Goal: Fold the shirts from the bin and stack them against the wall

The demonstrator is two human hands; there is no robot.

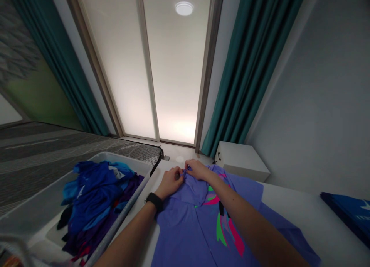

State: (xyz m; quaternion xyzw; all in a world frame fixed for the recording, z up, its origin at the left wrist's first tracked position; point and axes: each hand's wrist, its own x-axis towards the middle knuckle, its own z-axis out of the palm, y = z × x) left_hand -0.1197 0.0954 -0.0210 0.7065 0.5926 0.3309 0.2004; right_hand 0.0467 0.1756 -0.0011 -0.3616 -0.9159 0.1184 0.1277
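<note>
A purple garment with a pink and green pattern lies spread over a white table; a thin seam or zip line runs down its middle. At its far end, my left hand, with a black watch on the wrist, pinches the bunched cloth. Close beside it, my right hand is closed on the same edge of cloth, fingers bent. The right forearm passes over the garment and hides part of the pattern.
Left of the table stands a white plastic tub holding blue and dark purple clothes. A folded blue garment lies at the table's right. Beyond are a white cabinet, a grey-striped bed and frosted sliding doors.
</note>
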